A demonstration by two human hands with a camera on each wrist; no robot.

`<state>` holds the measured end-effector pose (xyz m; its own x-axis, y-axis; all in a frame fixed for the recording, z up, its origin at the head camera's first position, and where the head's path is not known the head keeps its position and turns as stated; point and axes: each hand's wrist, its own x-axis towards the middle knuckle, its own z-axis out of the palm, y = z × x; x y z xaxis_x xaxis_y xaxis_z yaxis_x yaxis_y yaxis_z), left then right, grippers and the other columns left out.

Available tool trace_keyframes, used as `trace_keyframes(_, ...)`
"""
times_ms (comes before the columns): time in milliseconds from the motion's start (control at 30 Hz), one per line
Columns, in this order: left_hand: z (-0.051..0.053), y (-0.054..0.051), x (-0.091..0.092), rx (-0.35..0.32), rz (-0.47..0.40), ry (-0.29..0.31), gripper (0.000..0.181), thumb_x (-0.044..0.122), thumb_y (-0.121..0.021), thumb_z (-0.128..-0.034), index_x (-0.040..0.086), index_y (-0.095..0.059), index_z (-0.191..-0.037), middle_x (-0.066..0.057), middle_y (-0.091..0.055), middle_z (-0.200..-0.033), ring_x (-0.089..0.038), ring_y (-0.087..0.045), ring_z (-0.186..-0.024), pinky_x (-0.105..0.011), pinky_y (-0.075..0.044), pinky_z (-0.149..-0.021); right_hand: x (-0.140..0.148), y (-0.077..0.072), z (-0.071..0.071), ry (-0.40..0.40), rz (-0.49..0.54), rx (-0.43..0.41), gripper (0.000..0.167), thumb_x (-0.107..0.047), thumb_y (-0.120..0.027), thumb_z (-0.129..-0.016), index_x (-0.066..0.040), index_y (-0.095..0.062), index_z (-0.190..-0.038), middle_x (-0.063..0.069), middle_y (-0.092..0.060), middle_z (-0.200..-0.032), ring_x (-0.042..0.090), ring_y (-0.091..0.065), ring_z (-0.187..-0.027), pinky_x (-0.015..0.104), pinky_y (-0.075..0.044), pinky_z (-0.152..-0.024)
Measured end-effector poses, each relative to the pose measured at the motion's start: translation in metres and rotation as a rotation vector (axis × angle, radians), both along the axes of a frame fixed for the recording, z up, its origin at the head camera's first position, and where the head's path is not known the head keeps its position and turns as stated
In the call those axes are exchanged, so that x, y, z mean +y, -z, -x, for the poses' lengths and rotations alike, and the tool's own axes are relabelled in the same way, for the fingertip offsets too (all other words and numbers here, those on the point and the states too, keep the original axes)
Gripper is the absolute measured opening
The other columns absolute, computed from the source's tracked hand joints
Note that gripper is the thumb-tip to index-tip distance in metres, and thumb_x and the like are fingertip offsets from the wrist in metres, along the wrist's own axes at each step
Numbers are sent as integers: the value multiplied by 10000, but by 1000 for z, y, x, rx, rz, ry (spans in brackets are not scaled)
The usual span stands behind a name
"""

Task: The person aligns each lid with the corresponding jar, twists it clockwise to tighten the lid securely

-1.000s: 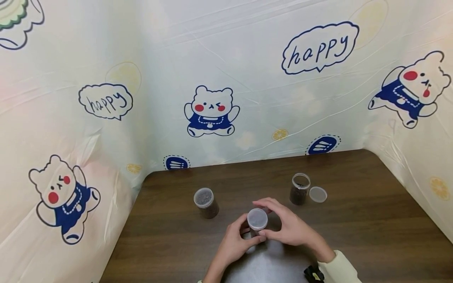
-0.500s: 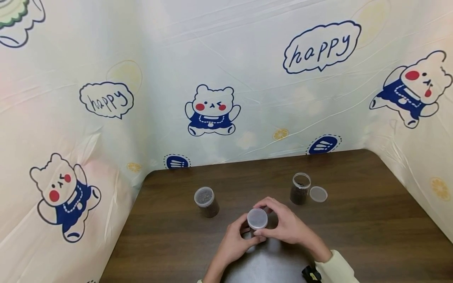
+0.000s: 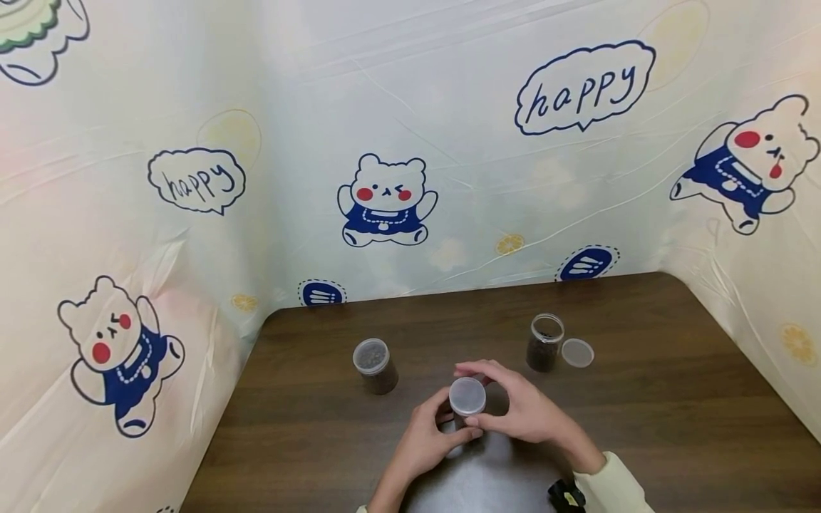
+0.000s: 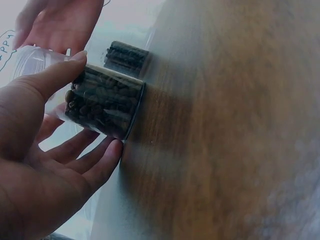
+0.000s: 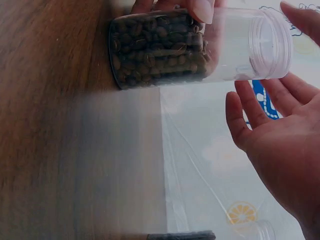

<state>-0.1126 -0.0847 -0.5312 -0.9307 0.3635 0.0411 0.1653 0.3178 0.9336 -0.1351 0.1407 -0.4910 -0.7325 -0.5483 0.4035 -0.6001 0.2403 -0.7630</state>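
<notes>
A clear jar (image 5: 160, 50) of coffee beans stands upright on the table, with its translucent screw lid (image 3: 467, 396) on top. My left hand (image 3: 426, 434) grips the jar's body from the left, thumb in front and fingers behind. Around the lid, my right hand (image 3: 522, 410) bends its thumb and fingers from the right. The right thumb lies at the lid's near edge and the forefinger reaches behind it. In the right wrist view several right fingers sit beside the rim; how firmly they press cannot be told.
A lidded jar (image 3: 375, 367) with dark contents stands behind and to the left. An uncapped jar (image 3: 542, 349) stands behind to the right, its loose lid (image 3: 578, 353) flat beside it. A printed curtain (image 3: 449, 142) borders the brown table (image 3: 288, 434).
The right forefinger straightens slightly compared with half a second ago, and the right hand turns a little about the lid. My left hand and the jar stay in place.
</notes>
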Motion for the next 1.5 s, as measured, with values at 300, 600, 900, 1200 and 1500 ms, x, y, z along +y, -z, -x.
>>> trace_keyframes(300,1,-2,0,3,-18,12,551,345,-887,-862,293,-648,-1356,1,-735,-1315,-164,-698,-1237,-294,-580,-1041,-9,3,2,79,24,40,678,-280,-921,-826,-200,-609,-1424,-45,-673,-1208,73,-624,-1045,341,-563,-913)
trace_keyframes(600,1,0,-2,24,46,8,528,345,-871,-880,249,-655,-1352,-22,-739,-1286,-181,-701,-1216,-308,-595,-1015,-6,4,1,74,-23,51,816,-348,-921,-823,-194,-500,-1504,-30,-604,-1337,95,-626,-1123,363,-578,-955)
trace_keyframes(900,1,-2,0,5,-23,21,538,331,-892,-856,265,-657,-1336,-2,-755,-1237,-85,-708,-1151,-324,-599,-1020,5,3,3,11,-9,65,643,-257,-864,-893,-226,-570,-1465,1,-656,-1375,106,-617,-1195,368,-572,-961)
trace_keyframes(1200,0,-2,-1,8,11,9,530,373,-892,-851,286,-662,-1321,9,-747,-1263,-142,-707,-1192,-352,-598,-1028,-4,6,2,74,33,43,601,-312,-922,-824,-221,-658,-1356,-65,-664,-1215,62,-638,-1064,354,-579,-919)
trace_keyframes(1500,1,-2,-1,32,49,8,532,352,-881,-868,243,-659,-1339,-23,-739,-1281,-162,-700,-1208,-335,-599,-1022,-5,6,-1,92,-2,14,687,-339,-926,-817,-238,-589,-1407,-71,-642,-1290,54,-624,-1077,336,-578,-926)
